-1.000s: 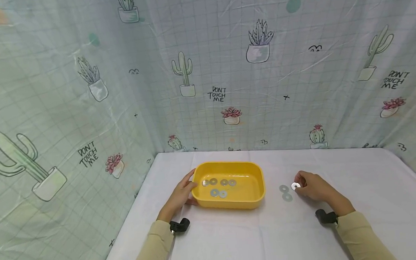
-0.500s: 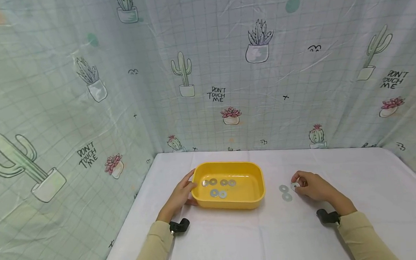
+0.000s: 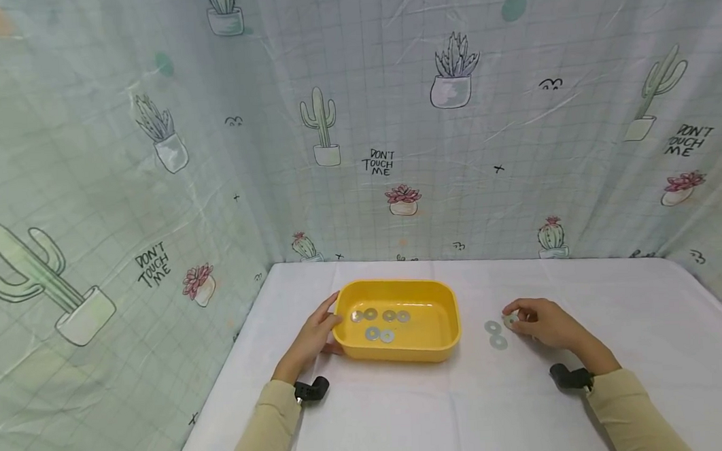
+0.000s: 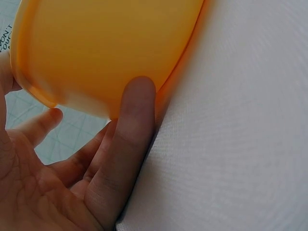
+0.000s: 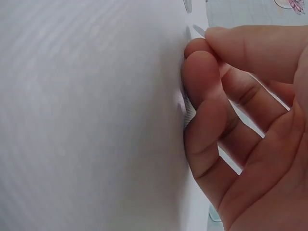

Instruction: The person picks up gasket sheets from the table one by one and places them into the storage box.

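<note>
My left hand grips the left end of a yellow plastic tray. In the left wrist view one finger lies against the tray's outer wall. Inside the tray several flat metal washers lie on the bottom. To its right, my right hand pinches a washer between thumb and fingertips, tilted just off the cloth; in the right wrist view only the edge of the pinched washer shows. Two more washers, an upper one and a lower one, lie on the cloth beside it.
A white cloth covers the table. Behind and to the left hangs a curtain printed with cacti. Black wrist cameras sit on the left wrist and the right wrist.
My right hand's fingertips have shifted slightly left, and the pinched washer has tilted, showing less of its bright face. The left hand and the tray have stayed in place.
</note>
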Demonstrator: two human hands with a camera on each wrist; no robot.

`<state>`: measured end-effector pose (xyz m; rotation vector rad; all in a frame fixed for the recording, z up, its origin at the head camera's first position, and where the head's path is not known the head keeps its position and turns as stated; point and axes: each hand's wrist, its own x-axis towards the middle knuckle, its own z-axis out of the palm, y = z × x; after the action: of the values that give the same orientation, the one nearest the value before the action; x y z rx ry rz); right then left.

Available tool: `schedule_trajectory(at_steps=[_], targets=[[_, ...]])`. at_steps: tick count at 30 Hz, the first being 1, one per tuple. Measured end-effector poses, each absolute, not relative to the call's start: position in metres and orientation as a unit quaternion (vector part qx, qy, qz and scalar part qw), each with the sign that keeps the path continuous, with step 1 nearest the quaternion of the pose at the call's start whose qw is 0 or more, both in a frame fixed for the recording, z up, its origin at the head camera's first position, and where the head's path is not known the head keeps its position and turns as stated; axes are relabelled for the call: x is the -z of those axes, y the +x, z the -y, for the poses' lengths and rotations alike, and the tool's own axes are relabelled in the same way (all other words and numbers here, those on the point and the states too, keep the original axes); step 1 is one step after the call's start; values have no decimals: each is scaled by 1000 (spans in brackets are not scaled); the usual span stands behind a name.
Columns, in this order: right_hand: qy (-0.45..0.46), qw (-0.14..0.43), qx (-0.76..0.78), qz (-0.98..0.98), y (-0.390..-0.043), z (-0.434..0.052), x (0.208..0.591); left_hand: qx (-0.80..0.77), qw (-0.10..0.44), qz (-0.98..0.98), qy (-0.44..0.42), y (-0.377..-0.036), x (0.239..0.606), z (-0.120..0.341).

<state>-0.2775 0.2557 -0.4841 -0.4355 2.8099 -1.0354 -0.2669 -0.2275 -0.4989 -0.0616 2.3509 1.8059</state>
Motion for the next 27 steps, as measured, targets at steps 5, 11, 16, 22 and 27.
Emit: schedule_trajectory(at_steps=[5,11,16,22,27], targets=[[-133,52,343,-928,-280,-257,485,-604,89,-792,-20,-268,497,227],[-130,55,346,-928,-280,-255,482,-605,90,-791,-23,-268,496,227],[-128,64,361,-922,-280,-253,481,-607,91,-789,-24,-268,497,226],[-119,63,380,-915,-278,-248,480,-609,91,-787,-22,-268,498,226],[-123,43,398,-908,-278,-243,479,-610,92,-787,-23,-267,498,226]])
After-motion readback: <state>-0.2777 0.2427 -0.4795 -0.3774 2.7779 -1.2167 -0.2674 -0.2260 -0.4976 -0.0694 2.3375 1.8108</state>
